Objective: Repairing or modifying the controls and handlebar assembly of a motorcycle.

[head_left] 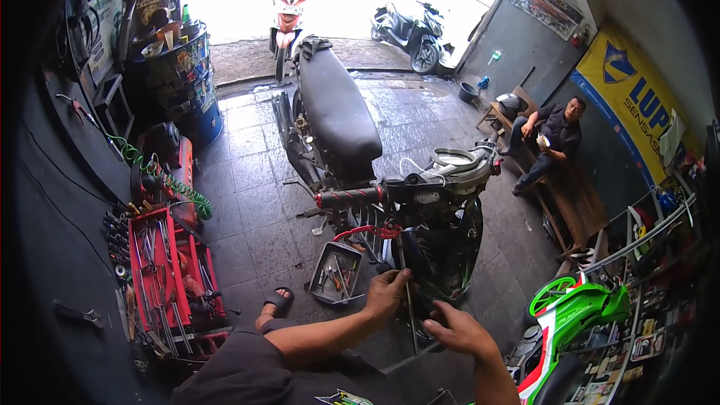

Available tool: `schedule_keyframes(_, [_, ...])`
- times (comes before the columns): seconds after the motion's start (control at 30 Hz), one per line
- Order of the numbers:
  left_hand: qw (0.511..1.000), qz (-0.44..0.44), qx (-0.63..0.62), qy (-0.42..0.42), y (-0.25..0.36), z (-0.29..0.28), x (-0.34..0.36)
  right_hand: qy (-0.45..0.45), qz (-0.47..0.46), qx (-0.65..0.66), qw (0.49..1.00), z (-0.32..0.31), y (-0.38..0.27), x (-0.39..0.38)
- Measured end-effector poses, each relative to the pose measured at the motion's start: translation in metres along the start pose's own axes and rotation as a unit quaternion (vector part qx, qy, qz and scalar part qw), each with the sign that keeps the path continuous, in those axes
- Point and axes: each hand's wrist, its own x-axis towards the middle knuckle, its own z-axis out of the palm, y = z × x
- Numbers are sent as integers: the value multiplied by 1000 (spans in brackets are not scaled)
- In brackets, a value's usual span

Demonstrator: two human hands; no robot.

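A long thin metal rod (410,319) stands nearly upright at the front of a partly stripped motorcycle (427,195). The fingers of my left hand (388,292) are closed round its upper part, below the red lever (367,231). Just right of the rod is my right hand (463,330), its thumb and fingers apart and nothing seen in them. The handlebar grip (349,198), black with red stripes, juts left above my left hand. Behind it stretches the long black seat (334,105). Shadow at the front of the motorcycle hides where the rod's upper end goes.
A grey tray (315,285) of tools lies on the floor left of my hands. Further left are a red toolbox (150,236) and a blue drum (206,120). A person (551,131) sits on a wooden bench (577,199) at right. A green motorcycle (581,307) stands nearer.
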Motion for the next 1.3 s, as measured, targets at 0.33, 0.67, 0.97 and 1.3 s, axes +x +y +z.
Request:
schedule_keyframes(0.33, [998,16,17,-52,9,0,6,-239,33,156,958,38,44,56])
schedule_keyframes(0.67, [998,31,38,-34,-3,-2,20,-152,75,104,980,63,49,42])
schedule_keyframes(0.97, [994,9,27,-104,4,3,-9,-58,53,192,978,69,31,-43])
schedule_keyframes(1.3, [996,12,-31,-84,52,7,17,43,108,425,898,67,-4,-31])
